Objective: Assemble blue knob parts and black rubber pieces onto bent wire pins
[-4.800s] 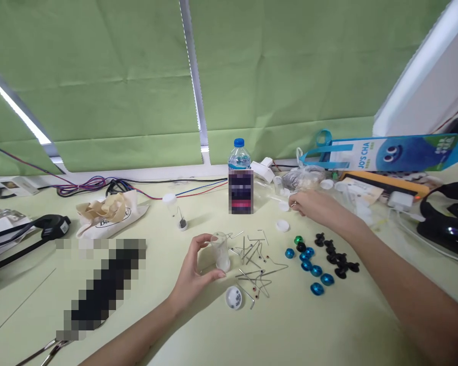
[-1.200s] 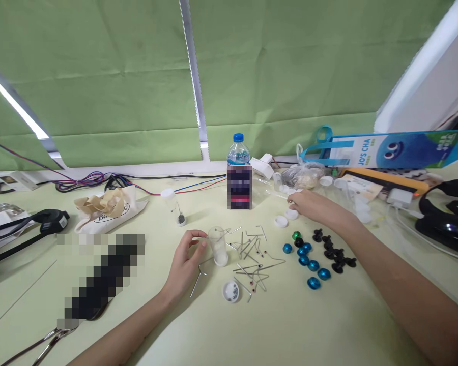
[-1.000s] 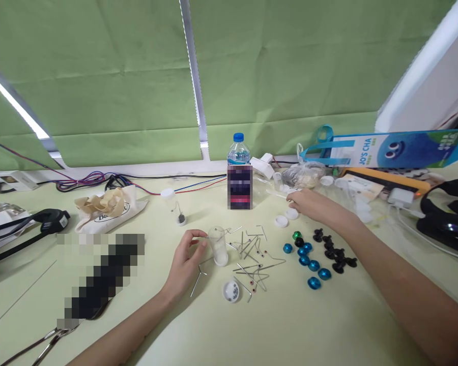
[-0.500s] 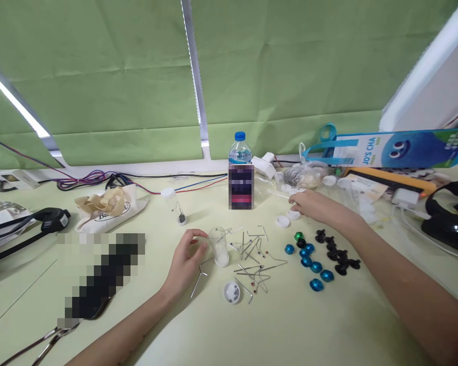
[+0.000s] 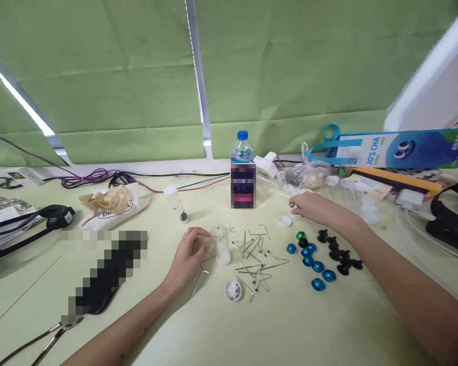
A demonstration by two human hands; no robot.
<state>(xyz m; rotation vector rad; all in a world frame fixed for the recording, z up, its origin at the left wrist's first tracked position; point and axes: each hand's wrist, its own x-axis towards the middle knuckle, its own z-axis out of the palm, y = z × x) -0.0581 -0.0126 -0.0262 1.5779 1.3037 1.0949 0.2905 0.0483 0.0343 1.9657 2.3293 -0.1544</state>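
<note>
My left hand [image 5: 191, 254] rests beside a clear plastic tube [image 5: 221, 246] that stands upright with whitish stuff at its bottom. Its fingers are curved and apart, close to the tube's left side, and do not wrap it. Farther right, my right hand [image 5: 313, 207] hovers at the white caps [image 5: 285, 221], fingertips drawn together; what is between them, if anything, is hidden. Bent metal hex keys [image 5: 252, 249] lie scattered right of the tube. A white cap with small metal balls [image 5: 233, 290] sits in front. Blue domed nuts [image 5: 318, 266] and black knobs [image 5: 343, 255] lie under my right forearm's side.
A capped clear tube [image 5: 173, 201] with a dark piece stands at the back left. Behind are a water bottle [image 5: 242, 150], wires [image 5: 80, 178] and a cloth pouch [image 5: 114, 216]. A plastic bag [image 5: 309, 175] and a blue carrier bag [image 5: 404, 148] lie at the back right.
The whole view has shifted slightly to the right. Both hands keep nearly the same places beside the tube and the caps.
</note>
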